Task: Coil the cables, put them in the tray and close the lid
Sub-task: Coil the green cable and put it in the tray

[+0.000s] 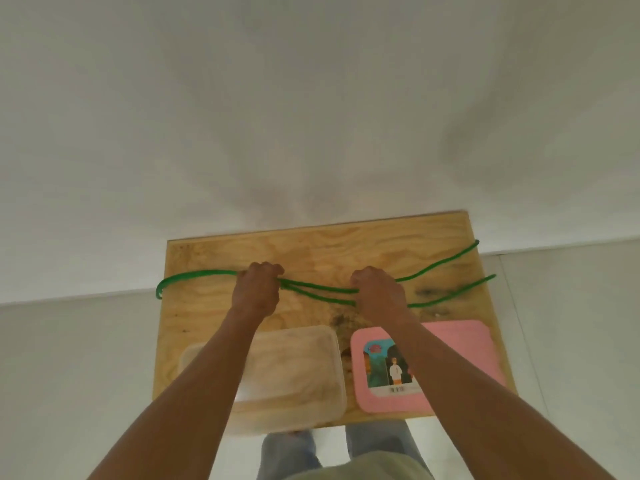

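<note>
A green cable (320,293) is stretched doubled between my two hands above a small wooden table (346,251). My left hand (258,289) grips it near the table's left side, and a loop of the cable curves out past the left edge. My right hand (379,294) grips both strands, whose two loose ends trail off toward the right edge. A clear plastic tray (298,372) stands at the near left of the table, partly under my left forearm. The pink lid (464,344) with a picture label lies flat to its right, under my right forearm.
A white wall rises behind the table, and pale floor lies on both sides of it. My legs in jeans show below the table's near edge.
</note>
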Motion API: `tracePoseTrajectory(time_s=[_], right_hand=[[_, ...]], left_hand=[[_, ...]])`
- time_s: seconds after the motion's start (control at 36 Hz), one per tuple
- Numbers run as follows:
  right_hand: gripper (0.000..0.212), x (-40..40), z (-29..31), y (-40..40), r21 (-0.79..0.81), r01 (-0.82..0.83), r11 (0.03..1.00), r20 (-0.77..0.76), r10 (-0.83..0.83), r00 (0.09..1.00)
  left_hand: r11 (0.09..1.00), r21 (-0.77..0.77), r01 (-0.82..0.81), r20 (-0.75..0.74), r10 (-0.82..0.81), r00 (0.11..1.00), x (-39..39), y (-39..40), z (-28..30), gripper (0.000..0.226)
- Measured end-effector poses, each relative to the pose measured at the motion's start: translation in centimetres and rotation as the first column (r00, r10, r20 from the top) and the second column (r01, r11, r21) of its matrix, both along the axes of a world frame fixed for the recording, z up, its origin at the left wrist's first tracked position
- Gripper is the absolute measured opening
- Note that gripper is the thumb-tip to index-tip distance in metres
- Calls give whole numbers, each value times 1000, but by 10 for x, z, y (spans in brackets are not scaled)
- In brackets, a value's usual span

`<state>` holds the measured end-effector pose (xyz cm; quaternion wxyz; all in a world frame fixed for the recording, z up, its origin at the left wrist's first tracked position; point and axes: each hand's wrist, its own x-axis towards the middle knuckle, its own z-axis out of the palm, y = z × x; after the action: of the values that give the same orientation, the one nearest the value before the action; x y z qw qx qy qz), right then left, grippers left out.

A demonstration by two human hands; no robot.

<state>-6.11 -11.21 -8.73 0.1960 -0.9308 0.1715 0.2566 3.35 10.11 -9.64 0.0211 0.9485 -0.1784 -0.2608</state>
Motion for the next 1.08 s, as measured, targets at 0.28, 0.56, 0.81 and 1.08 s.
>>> tracePoseTrajectory(time_s=[0.28,0.56,0.81,1.08], right_hand=[[34,6,-14,-13,-113,-223,968,33,228,973],[36,22,12,-11,-14,-79,997,309,79,948],[18,44,79,29,70,81,994,648,-107,754],[17,49,163,97,201,62,978,845,-205,493]], left_hand=[[979,163,123,83,-138,987,3,-12,-12,42],[995,81,58,133,-69,989,15,3,8,20],[948,-316,24,321,83,944,28,52,91,22],[744,-659,109,433,256,864,29,122,176,20]])
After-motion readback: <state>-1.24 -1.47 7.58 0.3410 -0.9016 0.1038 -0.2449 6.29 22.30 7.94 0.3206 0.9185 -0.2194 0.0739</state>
